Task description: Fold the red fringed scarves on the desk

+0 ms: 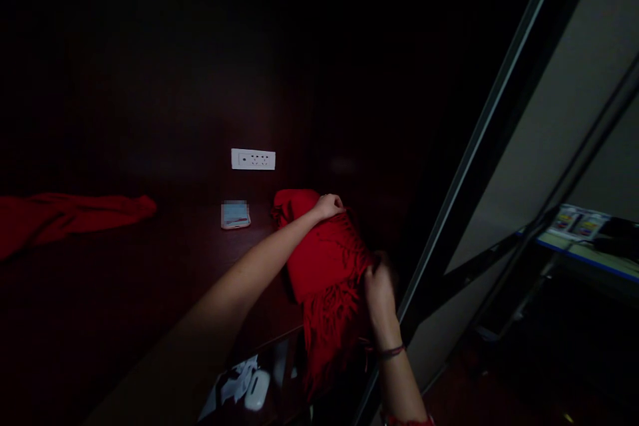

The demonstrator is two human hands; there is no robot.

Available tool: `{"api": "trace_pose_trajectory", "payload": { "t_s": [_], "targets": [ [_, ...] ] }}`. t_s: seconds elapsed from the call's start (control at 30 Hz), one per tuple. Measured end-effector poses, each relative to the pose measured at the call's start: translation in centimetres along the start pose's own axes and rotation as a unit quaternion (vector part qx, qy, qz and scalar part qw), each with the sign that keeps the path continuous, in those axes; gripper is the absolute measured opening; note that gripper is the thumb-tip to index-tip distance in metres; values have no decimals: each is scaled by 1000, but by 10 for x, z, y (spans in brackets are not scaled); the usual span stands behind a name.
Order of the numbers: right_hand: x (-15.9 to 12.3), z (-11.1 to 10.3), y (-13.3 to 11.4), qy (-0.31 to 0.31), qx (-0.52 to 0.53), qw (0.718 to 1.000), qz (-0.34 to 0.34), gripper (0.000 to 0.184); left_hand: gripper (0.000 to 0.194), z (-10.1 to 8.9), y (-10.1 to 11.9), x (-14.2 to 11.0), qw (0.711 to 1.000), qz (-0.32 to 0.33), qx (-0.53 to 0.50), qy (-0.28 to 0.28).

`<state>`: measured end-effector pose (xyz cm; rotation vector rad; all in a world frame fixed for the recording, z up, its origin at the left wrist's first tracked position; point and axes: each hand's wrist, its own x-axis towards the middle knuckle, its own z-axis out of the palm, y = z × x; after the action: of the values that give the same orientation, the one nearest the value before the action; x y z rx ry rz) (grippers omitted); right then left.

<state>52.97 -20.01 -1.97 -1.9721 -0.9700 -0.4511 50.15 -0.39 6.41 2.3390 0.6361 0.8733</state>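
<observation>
A folded red fringed scarf (315, 256) lies on the dark wooden surface, its tassels hanging over the front edge. My left hand (330, 205) reaches across to its far top edge, fingers bent in and closed on the cloth. At the fringed right side is my right hand (380, 283), a thin band around its wrist. Blur and shadow smear its fingers, so their grip on the tassels is unclear.
A phone (235, 214) lies left of the scarf, below a white wall socket (253, 159). More red cloth (70, 216) lies at far left. Below the edge sit a white earbud case (257, 390) and crumpled paper (238, 378). A metal-edged door frame (479, 130) slants along the right.
</observation>
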Motion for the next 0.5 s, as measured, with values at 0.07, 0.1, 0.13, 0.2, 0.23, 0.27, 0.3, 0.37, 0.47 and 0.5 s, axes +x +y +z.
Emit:
{"api": "trace_pose_trajectory", "payload": {
  "t_s": [0.07,0.1,0.13,0.2,0.23,0.27,0.3,0.37,0.47,0.5],
  "targets": [
    [1,-6,-6,-15,2,999,-28,34,12,-6,-5,-2,999,23,12,21],
    [2,-10,-11,-25,4,999,-46,37,15,-12,-9,-5,999,35,14,37],
    [5,-14,-17,-34,4,997,-64,39,18,-18,-14,-10,997,42,15,57],
    [14,-18,-30,-45,-5,995,-85,38,23,-31,-27,-30,993,23,14,112],
    [19,-18,-37,-51,-17,995,-85,37,25,-36,-34,-43,989,-12,13,144],
    [26,-16,-42,-64,-34,994,-78,35,25,-41,-41,-59,982,-59,10,177],
    [33,-12,-47,-87,-56,993,-65,33,24,-44,-48,-76,973,-114,-1,200],
    [47,-3,-53,-148,-108,983,-28,30,27,-49,-58,-109,955,-220,-72,185],
    [66,10,-54,-243,-167,956,10,29,33,-51,-62,-141,906,-344,-241,46],
    [71,13,-53,-265,-178,948,14,28,34,-50,-60,-146,885,-365,-289,7]
  ]
}}
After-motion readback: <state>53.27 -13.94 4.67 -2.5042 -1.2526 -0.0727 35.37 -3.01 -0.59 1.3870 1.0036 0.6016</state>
